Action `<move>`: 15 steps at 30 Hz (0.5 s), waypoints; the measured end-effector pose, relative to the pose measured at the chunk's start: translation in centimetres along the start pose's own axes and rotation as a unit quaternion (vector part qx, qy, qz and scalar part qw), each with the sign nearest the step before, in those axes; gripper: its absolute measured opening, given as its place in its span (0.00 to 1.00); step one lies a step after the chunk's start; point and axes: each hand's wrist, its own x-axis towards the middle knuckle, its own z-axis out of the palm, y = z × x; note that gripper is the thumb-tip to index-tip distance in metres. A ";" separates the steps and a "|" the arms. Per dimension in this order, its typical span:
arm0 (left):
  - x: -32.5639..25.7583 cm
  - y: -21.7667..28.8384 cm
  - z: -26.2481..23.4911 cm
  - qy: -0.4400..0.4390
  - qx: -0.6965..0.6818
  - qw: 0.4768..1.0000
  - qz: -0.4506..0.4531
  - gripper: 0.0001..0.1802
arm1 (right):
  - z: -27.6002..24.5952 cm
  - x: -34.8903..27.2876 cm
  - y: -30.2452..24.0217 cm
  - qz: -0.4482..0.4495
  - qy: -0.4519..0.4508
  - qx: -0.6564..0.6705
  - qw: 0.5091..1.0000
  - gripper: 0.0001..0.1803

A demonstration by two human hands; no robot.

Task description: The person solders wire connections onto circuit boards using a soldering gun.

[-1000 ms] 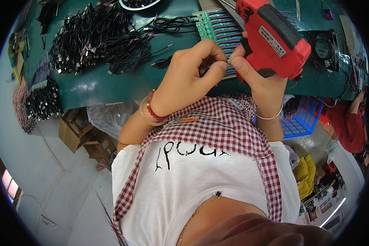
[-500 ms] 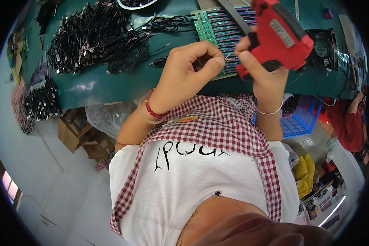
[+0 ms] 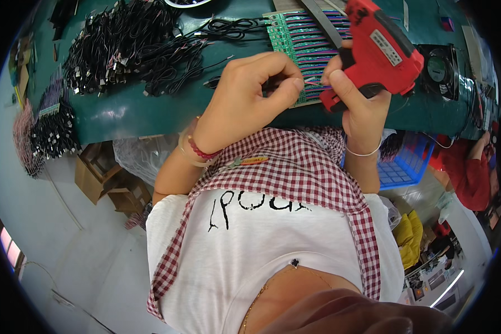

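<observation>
My left hand [image 3: 256,92] is closed in a pinch at the near edge of a row of green circuit boards [image 3: 280,33]. What its fingertips hold is too small to make out; a short pale tip shows beside them. In my right hand [image 3: 359,100] is a red gun-shaped tool [image 3: 384,47] with black parts, fingers wrapped round its grip. The tool is above the right side of the boards, which carry several coloured wires. A long grey bar [image 3: 322,23] crosses the boards at a slant. Behind the left hand, a black cable end [image 3: 211,83] pokes out.
Heaped black cables [image 3: 122,50] cover the left of the green table [image 3: 122,119]. A white bowl [image 3: 188,3] stands at the far edge. To the right sits a black round-faced device [image 3: 440,69]. Below the table are a blue crate [image 3: 401,167] and cardboard boxes [image 3: 100,172]. Another person's red sleeve [image 3: 467,178] shows at right.
The red tool has steadied and tilted slightly, its nose end a little lower. My left hand keeps its pinch almost in place. The whole view has shifted slightly.
</observation>
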 end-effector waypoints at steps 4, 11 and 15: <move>0.4 -0.2 0.1 0.041 0.116 0.989 0.085 0.04 | 0.1 -0.5 -0.1 0.012 0.036 0.001 0.999 0.22; 0.5 -0.2 0.6 0.078 0.124 0.985 0.094 0.05 | 0.9 -0.9 0.2 0.056 0.031 -0.042 0.997 0.08; 1.8 -1.4 -0.6 0.058 0.218 0.963 0.147 0.06 | 0.1 -0.7 0.5 0.041 0.047 -0.053 0.997 0.15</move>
